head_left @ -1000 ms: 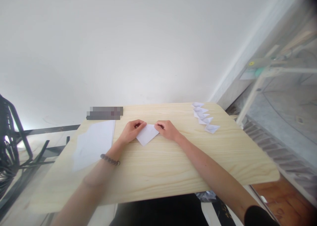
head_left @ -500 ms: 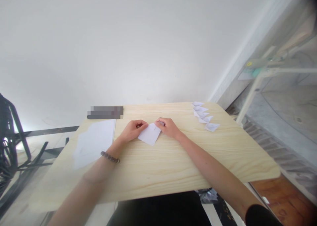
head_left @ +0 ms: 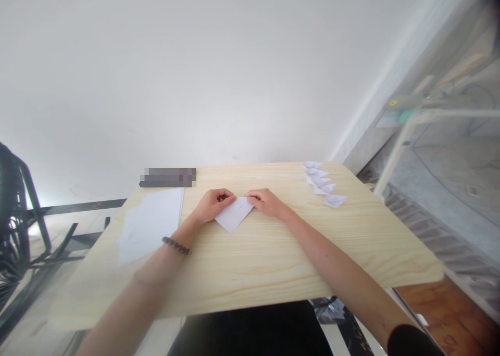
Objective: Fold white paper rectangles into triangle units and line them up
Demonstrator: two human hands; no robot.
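Observation:
Between my two hands is a small folded piece of white paper (head_left: 233, 218), one corner pointing toward me and a straight edge along the top. My left hand (head_left: 211, 205) pinches its upper left side between thumb and fingers. At the upper right corner my right hand (head_left: 267, 202) grips it the same way. The parts of the paper under my fingers are hidden. A dark bead bracelet (head_left: 176, 245) circles my left wrist.
Several folded paper boats (head_left: 334, 201) stand in a row at the table's back right. White paper sheets (head_left: 150, 226) lie on the left of the wooden table (head_left: 250, 272), with a blurred-out dark object (head_left: 167, 178) behind them. A wall rises at the back.
The folded paper has turned slightly, its near corner shifting left and its top edge now straight across. My right hand has dropped a little; both hands keep their hold.

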